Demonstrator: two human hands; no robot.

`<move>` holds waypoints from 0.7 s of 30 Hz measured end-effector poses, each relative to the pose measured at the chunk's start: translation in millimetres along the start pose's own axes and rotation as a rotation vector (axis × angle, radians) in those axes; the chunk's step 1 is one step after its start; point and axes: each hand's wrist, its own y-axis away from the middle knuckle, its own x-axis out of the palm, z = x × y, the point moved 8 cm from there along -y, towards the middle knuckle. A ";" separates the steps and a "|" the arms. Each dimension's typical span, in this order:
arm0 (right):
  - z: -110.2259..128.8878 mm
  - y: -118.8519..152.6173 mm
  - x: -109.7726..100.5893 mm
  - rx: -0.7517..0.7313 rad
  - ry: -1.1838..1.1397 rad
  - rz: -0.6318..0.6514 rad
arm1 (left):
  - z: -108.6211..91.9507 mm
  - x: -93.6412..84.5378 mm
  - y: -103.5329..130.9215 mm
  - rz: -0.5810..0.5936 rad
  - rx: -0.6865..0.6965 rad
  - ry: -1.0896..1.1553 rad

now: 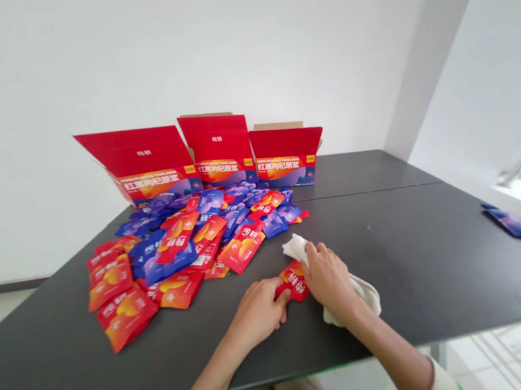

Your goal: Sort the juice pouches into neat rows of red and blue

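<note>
Near the front of the dark table, a red pouch [295, 282] with a yellow-orange fruit print lies between my two hands. My left hand [259, 309] pinches its left edge between thumb and fingers. Closed over a white cloth [366, 294], my right hand [328, 275] presses at the pouch's right side. The cloth sticks out on both sides of that hand, and part of the pouch is hidden under it. Just beyond my hands, a loose red pouch [242, 248] lies at the near edge of a heap of red and blue pouches [170, 254].
Behind the heap stand three red cartons with raised lids: a left one [158, 185], a middle one [226, 171] and a right one [286, 167]. A dark blue pouch [515, 223] lies far right on the black table [418, 261]. A white wall [233, 38] rises behind.
</note>
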 end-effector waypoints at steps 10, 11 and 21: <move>-1.7 -8.8 -4.0 -0.116 0.074 0.091 | -0.1 2.4 1.4 0.017 -0.022 -0.084; 5.5 -5.9 -3.8 -0.187 0.055 0.112 | -0.2 2.2 1.4 0.019 -0.022 -0.090; 13.5 -4.4 -5.2 -0.224 0.088 0.138 | -3.8 -0.5 2.2 0.004 -0.017 -0.135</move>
